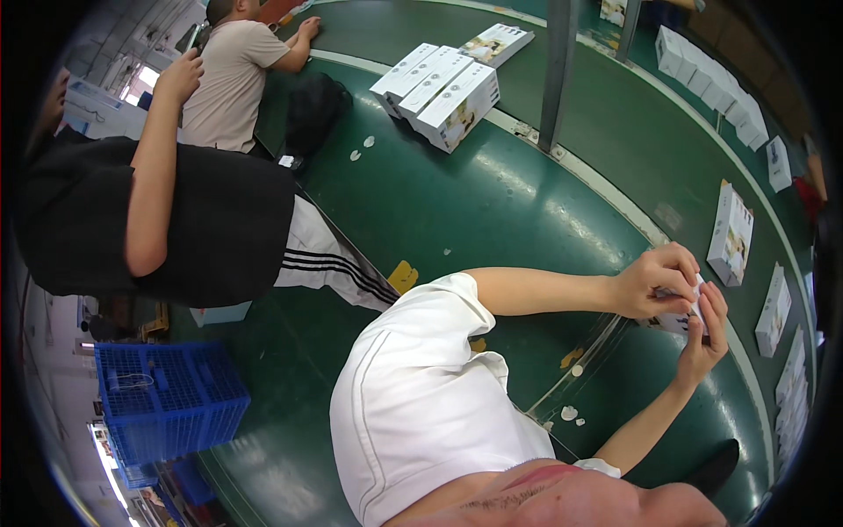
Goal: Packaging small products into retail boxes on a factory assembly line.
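Observation:
A white printed carton (674, 323) is at my hands above the green worktop, mostly covered by them. My left hand (657, 281) has its fingers bent and pinched together at the carton's upper edge. What lies between those fingertips is too small to make out. My right hand (705, 341) grips the same carton from the side, with thumb and fingers along its edge.
Several white cartons (439, 88) stand grouped on the green table (457, 211). More lie along the belt, one carton (731, 235) close to my hands. A metal post (558, 79) rises between. Two people are nearby; blue crates (171, 391) stand on the floor.

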Tool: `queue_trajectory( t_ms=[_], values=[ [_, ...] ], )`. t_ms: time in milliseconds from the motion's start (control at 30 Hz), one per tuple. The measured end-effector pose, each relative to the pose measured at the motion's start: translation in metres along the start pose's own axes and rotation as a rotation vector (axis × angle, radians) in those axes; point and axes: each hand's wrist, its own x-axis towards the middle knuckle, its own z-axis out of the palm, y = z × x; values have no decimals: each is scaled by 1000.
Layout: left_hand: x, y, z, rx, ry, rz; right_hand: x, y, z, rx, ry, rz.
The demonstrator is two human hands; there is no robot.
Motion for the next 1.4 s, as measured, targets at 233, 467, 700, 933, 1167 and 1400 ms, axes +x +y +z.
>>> queue_trajectory(
  t_ms=[233, 467, 700, 933, 1167, 1400],
  values=[
    [1, 6, 8, -3, 33, -94, -3, -1, -3, 3, 24, 39],
    [2, -2, 6, 79, 29, 114, -1, -5, -4, -25, -2, -2],
    [6, 5, 4, 157, -2, 36, -5, 17, 0, 37, 117, -41],
    [-4, -8, -2, 328, -22, 283, -1, 14, 17, -83, 208, -103],
    [-8, 22, 16, 540, 8, 342, -2, 19, 27, -195, 281, -245],
    [-19, 45, 45, 809, -325, 411, 3, -8, 38, -261, 358, -284]
  ],
)
